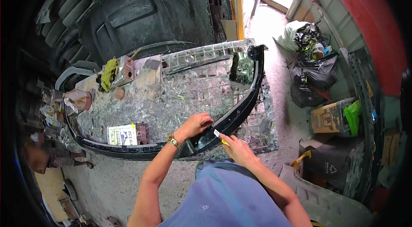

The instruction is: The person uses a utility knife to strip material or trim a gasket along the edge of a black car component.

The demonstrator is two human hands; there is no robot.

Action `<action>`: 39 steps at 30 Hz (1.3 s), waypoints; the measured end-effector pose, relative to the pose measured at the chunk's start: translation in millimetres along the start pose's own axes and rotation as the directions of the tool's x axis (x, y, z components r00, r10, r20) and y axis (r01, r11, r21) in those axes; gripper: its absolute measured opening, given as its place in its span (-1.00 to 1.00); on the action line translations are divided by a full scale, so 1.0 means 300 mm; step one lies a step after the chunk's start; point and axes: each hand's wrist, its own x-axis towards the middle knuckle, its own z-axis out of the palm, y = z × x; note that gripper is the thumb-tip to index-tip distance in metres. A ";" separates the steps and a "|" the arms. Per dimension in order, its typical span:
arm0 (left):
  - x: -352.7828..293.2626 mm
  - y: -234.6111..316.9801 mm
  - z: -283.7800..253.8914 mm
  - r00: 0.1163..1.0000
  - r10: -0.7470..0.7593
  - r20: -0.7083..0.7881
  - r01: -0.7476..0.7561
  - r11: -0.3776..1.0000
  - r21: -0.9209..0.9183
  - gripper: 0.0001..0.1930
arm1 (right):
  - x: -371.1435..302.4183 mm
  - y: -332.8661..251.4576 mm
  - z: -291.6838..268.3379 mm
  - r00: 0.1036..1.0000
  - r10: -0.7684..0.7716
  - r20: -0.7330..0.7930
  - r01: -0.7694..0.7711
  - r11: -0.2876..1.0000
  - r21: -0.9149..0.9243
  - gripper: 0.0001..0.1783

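A long, curved black car bumper lip (248, 109) lies along the near and right edges of a worn, stained worktable (193, 85). Over its near right bend is my left hand (197, 124), fingers curled together close to the inner edge; whatever they pinch, if anything, is hidden. My right hand (240, 149) is closed round a small yellow-handled tool (224, 142) with a pale flat end, which points at the lip. The tool's exact kind is too small to make out. A patch of woven carbon pattern shows on the lip's front face left of my hands.
On the table are a white printed can (122, 135), a yellow-green cloth (109, 74) and a metal box (125, 70). Behind leans a black car bonnet (146, 14). Black rubbish bags (315, 74) and a cardboard box (327, 118) stand right. Another person (64, 158) is at far left.
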 end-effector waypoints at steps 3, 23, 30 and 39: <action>-0.017 0.028 0.006 1.000 0.012 0.013 -0.013 0.998 0.069 -0.80 | -0.005 -0.007 0.000 1.000 0.008 -0.018 -0.008 1.000 0.017 -0.49; -0.008 0.025 0.040 0.995 -0.101 0.020 0.100 0.994 0.049 -0.84 | 0.029 -0.022 0.028 0.999 0.014 -0.039 -0.016 0.999 -0.045 -0.50; -0.017 0.004 0.070 0.986 -0.152 -0.071 0.150 0.988 -0.030 -0.80 | 0.041 -0.033 0.040 0.996 0.069 -0.061 -0.074 0.994 -0.076 -0.48; 0.006 0.037 0.062 0.972 -0.219 -0.090 0.219 0.976 -0.007 -0.80 | 0.033 -0.039 0.064 0.997 0.005 -0.073 -0.011 0.997 -0.078 -0.47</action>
